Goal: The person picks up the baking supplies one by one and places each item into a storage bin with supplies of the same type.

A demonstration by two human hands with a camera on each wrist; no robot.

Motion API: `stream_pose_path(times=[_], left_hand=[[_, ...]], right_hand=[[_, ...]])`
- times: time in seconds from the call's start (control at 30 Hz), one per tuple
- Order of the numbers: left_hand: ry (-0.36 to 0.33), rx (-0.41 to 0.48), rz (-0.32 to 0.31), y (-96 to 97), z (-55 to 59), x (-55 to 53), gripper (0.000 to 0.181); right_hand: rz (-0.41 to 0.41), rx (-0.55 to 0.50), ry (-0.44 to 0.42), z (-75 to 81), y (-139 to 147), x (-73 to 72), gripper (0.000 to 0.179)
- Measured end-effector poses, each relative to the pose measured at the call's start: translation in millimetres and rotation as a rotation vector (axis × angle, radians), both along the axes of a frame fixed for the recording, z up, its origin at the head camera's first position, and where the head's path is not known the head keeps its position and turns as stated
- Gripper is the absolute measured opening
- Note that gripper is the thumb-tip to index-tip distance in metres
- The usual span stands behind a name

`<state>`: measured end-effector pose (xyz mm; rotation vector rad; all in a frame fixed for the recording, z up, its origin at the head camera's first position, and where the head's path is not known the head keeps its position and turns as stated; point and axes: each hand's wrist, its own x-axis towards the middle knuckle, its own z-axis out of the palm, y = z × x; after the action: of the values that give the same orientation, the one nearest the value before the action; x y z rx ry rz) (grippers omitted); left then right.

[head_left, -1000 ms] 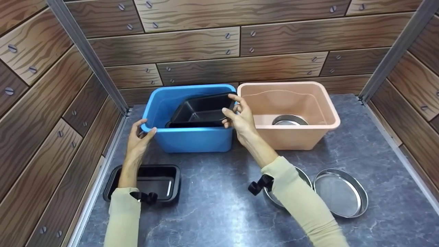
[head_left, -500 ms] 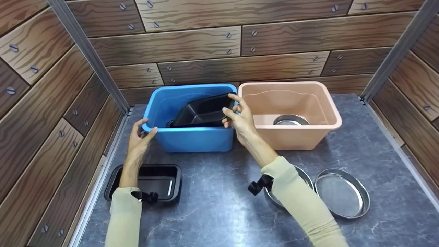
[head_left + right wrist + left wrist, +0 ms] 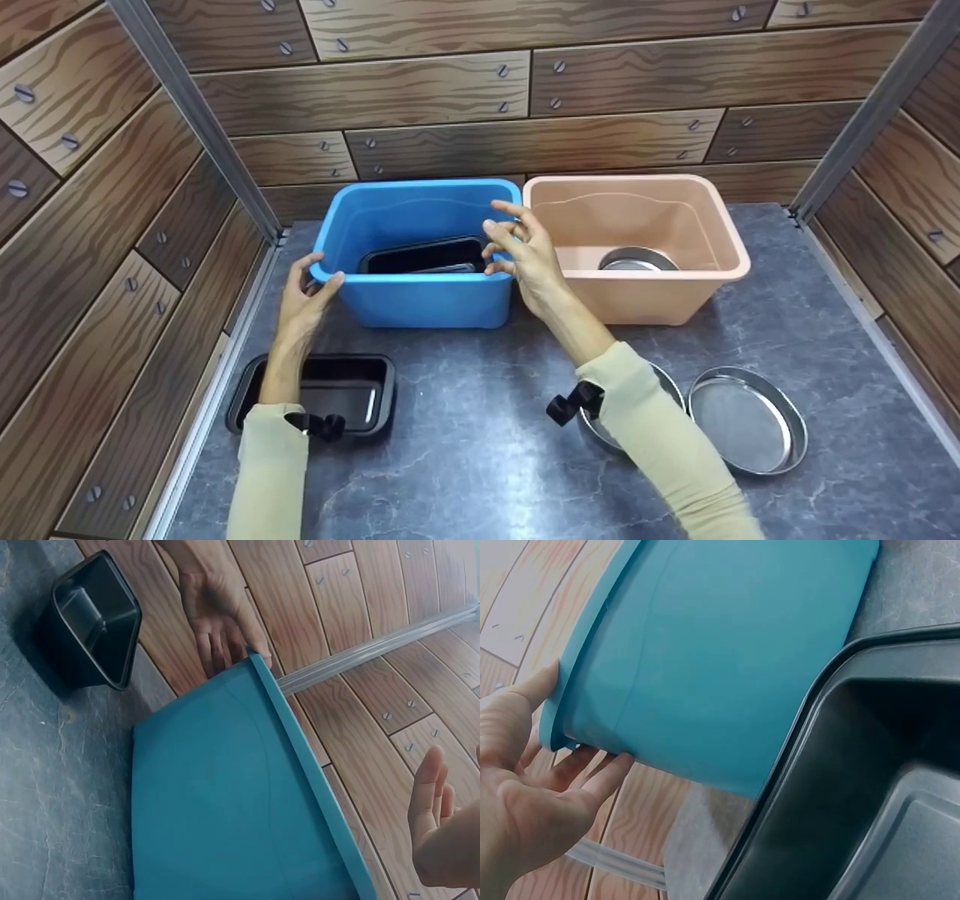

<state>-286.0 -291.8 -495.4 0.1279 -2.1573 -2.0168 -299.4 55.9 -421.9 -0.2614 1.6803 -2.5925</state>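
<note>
While bracing the blue bin (image 3: 427,304) with the left hand (image 3: 302,304), clasping the near-left corner between thumb and fingers, likely to stop it sliding, hovering near the right end with the right hand (image 3: 536,262), fingers loosely bent around nothing. Inside the blue bin, a black pan (image 3: 386,259), apparently resting unaided. On the table (image 3: 457,457), another black pan (image 3: 341,397) plus two tins (image 3: 750,420); in the peach bin (image 3: 637,304), a third tin (image 3: 649,258), seemingly kept apart by shape.

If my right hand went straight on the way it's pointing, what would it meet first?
Probably the wood-print back wall: your right hand points forward and left across the blue plastic bin, seemingly above it. Depth is unclear, though; the bin's far rim could come first.
</note>
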Motion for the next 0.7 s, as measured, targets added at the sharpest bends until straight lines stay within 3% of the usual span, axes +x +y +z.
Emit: stream_pose_path(times=[0.4, 0.7], left_hand=[[0.010, -0.008, 0.000, 0.9, 2.8, 0.2, 0.065], [-0.003, -0.009, 0.003, 0.8, 0.8, 0.0, 0.067]], right_hand=[[0.041, -0.006, -0.026, -8.4, 4.6, 1.8, 0.040], [0.026, 0.026, -0.043, -13.0, 9.4, 0.5, 0.041]])
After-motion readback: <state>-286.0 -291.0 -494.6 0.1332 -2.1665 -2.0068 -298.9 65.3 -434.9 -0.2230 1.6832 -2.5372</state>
